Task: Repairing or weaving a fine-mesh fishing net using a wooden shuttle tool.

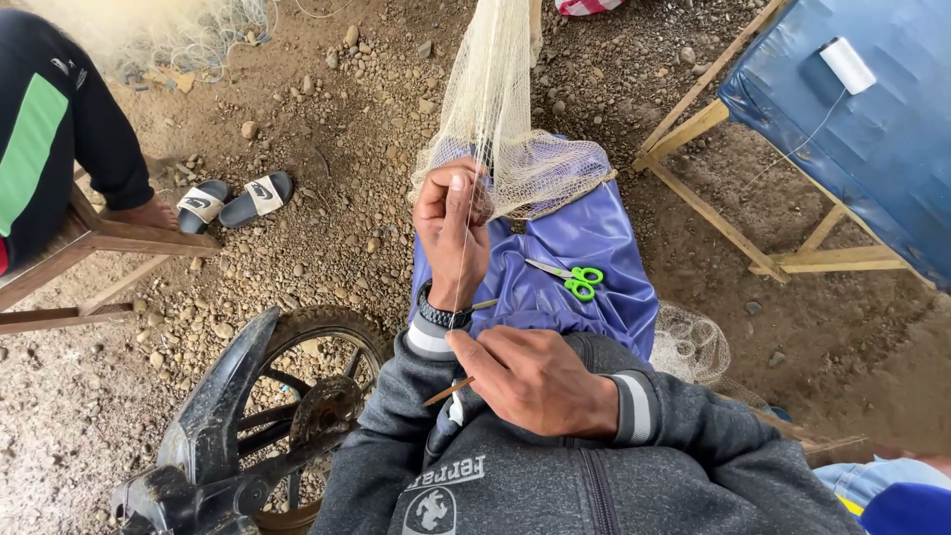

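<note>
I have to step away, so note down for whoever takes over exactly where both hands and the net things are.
Left hand: grip pinching the cream mesh fishing net and a thin pale thread.
Right hand: holding a thin wooden netting needle near the chest.
Green-handled scissors lie on the blue cloth over the lap; white thread spool on the blue tarp table.
Done or left: cannot tell.

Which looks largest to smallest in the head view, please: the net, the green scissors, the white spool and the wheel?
1. Net, hanging down onto the lap.
2. Wheel, though it sits nearer the camera, so the gap is unsure.
3. Green scissors.
4. White spool, close to the scissors in apparent size, and farther away.
</note>
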